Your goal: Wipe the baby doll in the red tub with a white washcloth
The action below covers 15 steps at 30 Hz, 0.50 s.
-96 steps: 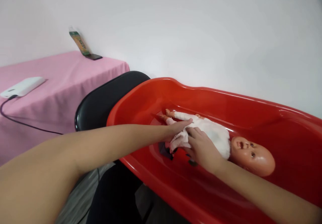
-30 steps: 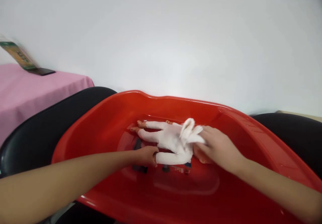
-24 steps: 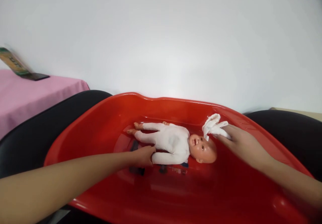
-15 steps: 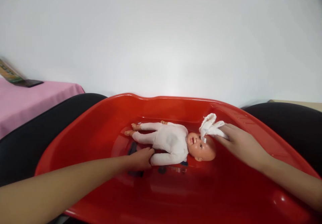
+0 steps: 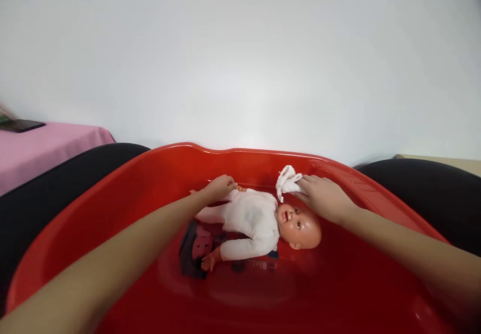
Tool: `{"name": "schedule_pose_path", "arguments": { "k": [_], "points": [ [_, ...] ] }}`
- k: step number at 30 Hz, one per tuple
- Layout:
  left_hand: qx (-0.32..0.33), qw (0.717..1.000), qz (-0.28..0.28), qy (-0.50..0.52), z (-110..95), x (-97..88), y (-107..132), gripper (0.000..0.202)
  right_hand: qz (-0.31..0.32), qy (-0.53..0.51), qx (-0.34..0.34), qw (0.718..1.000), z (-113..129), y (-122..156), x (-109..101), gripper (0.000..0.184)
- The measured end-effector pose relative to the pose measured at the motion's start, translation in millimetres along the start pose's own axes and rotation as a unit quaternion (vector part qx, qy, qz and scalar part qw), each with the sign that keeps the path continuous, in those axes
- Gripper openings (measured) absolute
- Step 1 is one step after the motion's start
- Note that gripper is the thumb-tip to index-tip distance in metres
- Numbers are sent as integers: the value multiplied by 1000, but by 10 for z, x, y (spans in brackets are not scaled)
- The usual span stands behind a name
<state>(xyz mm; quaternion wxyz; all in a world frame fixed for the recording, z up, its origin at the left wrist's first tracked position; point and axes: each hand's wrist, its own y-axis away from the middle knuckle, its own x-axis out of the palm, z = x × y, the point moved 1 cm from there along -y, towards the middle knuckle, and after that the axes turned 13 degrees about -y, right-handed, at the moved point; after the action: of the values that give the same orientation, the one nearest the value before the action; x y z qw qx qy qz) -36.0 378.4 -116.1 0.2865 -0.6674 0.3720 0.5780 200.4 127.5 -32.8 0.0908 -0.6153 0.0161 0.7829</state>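
A baby doll (image 5: 251,216) with a white cloth body lies on its back in a red tub (image 5: 150,269), its head to the right. My left hand (image 5: 221,187) reaches over the doll's legs, fingers closed at the small hand on its far arm. My right hand (image 5: 325,199) grips a crumpled white cloth (image 5: 288,183) just above and beyond the doll's head (image 5: 300,228). The doll's near arm lies loose along its side, the palm showing. My left forearm hides most of its feet.
Black chairs (image 5: 75,174) (image 5: 432,186) flank the tub on both sides. At the left, a table with a pink cloth (image 5: 63,146) bears a dark flat device (image 5: 22,125). A white wall (image 5: 240,58) rises behind the tub. A dark and pink picture (image 5: 201,249) shows on the tub floor.
My left hand has left the doll's near hand and moved across to its far hand. My right hand has carried the white cloth leftward, off the doll's face. The view has shifted slightly.
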Motion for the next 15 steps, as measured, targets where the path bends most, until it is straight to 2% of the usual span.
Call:
{"name": "schedule_pose_path", "arguments": {
  "k": [3,5,7,12,15],
  "points": [
    [11,1000,18,-6,51,277,-427,44,15,60,-39,997,39,-200,77,26],
    [35,999,28,-13,50,431,-620,59,18,71,-46,996,64,-261,140,25],
    [62,997,36,-26,32,516,-750,62,25,77,-49,996,74,-304,214,26],
    [122,990,55,-47,-14,565,-871,44,41,67,-42,996,43,-509,440,33],
    [129,989,70,-24,-12,621,-862,40,45,73,-54,995,89,-698,593,30]
  ]
}}
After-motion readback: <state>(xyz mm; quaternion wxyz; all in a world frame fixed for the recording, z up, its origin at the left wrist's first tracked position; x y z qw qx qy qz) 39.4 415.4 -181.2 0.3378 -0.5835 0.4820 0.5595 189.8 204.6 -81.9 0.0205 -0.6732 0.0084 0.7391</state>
